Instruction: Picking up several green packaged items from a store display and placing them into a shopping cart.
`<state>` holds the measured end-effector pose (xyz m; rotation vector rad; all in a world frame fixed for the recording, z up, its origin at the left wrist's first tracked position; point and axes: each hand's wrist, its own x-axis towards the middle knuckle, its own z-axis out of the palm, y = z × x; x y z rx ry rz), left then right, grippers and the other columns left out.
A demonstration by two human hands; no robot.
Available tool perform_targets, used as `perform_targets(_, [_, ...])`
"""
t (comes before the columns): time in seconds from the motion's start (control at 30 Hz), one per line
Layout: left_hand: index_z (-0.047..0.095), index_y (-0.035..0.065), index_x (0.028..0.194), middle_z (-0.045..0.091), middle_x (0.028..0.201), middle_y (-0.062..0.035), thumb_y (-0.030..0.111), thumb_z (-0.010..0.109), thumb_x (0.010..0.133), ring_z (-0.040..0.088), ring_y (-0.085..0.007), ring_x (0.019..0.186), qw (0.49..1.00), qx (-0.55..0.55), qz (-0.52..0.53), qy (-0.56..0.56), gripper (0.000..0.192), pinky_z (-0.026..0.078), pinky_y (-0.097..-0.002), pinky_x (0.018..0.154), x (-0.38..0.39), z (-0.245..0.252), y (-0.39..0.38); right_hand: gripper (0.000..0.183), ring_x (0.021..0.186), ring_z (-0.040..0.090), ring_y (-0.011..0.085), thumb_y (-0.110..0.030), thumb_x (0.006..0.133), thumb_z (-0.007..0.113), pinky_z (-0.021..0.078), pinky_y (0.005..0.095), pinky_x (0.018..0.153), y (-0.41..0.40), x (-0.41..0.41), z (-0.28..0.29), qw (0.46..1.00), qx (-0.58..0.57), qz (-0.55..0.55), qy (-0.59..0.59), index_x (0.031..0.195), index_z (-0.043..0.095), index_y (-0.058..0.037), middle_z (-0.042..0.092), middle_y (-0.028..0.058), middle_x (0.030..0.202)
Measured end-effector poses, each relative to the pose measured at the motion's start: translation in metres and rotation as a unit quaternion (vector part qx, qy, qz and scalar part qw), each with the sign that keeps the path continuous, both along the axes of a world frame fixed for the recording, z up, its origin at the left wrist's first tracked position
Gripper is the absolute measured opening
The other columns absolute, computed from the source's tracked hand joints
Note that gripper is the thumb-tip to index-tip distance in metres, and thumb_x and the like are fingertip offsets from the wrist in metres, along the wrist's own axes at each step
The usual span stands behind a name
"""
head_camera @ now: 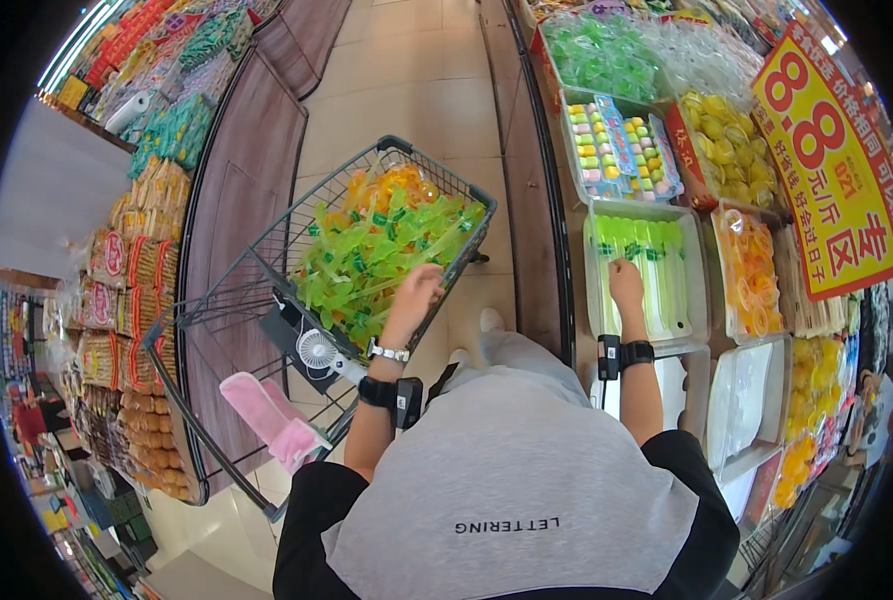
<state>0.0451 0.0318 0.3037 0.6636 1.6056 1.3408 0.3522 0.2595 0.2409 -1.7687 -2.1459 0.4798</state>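
Observation:
My left hand [418,291] hovers at the near right side of a wire shopping cart [225,349], its fingers loosely curled and apart with nothing visible in them. Beside it, a heap of bright green plastic-wrapped items [371,262] with darker green bands fills the cart basket. Orange round packaged items [397,187] lie at the basket's far end. My right hand [626,283] is over a clear plastic bin [698,277], its fingers bunched at a row of long green wrapped sticks [652,240]. Whether it grips one is hidden by the hand.
A pink cloth item [270,420] and a small white fan [317,349] sit near the cart's handle. Bins of orange sweets [750,274] and marshmallow-like sweets [619,150] adjoin the green ones. Packaged snacks [135,277] line the left shelf; a price sign [825,157] leans at right.

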Motion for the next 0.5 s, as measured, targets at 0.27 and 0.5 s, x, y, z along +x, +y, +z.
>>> perform_targets(0.27, [0.049, 0.0021, 0.105, 0.042, 0.113, -0.0145, 0.009, 0.046, 0.078, 0.051, -0.0254, 0.091, 0.918, -0.06, 0.142, 0.365, 0.029, 0.042, -0.0347, 0.075, -0.071, -0.071, 0.0, 0.025, 0.074, 0.053, 0.0356, -0.019, 0.079, 0.043, 0.0415, 0.0413, 0.068, 0.003, 0.007, 0.007, 0.998, 0.056, 0.007, 0.02, 0.078, 0.058, 0.0007, 0.055, 0.0209, 0.082])
perform_targets(0.5, [0.047, 0.0033, 0.102, 0.041, 0.111, -0.0173, 0.008, 0.06, 0.069, 0.04, -0.0343, 0.103, 0.866, -0.187, 0.083, 0.457, 0.036, 0.035, -0.0408, 0.086, -0.09, -0.082, 0.028, 0.016, 0.072, 0.055, 0.0293, -0.014, 0.077, 0.053, 0.0434, 0.0362, 0.064, -0.004, 0.004, 0.017, 0.993, 0.033, 0.025, 0.111, 0.081, 0.056, 0.0007, 0.054, 0.0176, 0.084])
